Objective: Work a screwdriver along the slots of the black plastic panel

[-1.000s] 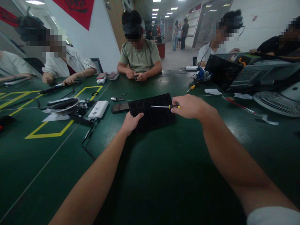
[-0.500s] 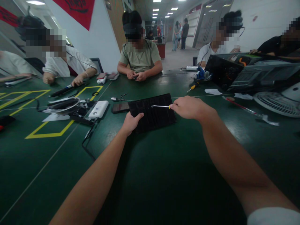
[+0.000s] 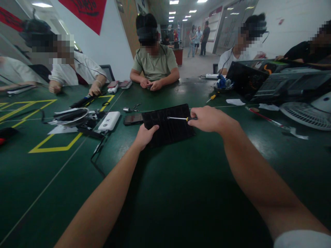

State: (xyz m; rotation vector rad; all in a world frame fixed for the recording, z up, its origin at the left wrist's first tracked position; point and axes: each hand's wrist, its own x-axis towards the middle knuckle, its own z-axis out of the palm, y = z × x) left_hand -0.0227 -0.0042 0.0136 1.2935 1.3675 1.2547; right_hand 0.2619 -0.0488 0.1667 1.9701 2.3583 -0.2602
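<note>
A flat black panel (image 3: 172,129), roughly rectangular with raised ribs, is tilted up over the green table. My left hand (image 3: 146,136) is closed on its left edge, thumb across the front face and fingers hidden behind. In my right hand (image 3: 210,119) is a screwdriver (image 3: 178,118) with a yellow and black handle, pinched between thumb and fingers. Its metal shaft points left across the panel, and the tip meets the panel's upper middle at a small round spot. Behind the panel's left side lies a dark phone (image 3: 133,119), partly covered.
Left of the panel are a white power bank (image 3: 109,121), cables and a round tray (image 3: 69,114) of parts. Loose screws (image 3: 136,106) lie behind. To the right are a yellow screwdriver (image 3: 212,97), a computer case (image 3: 287,81) and a white fan (image 3: 307,112). Several people sit around.
My right hand's fingers have shifted slightly on the screwdriver, showing more of its handle. The panel and my left hand stay put. The co-worker at left has moved a dark tool to the right.
</note>
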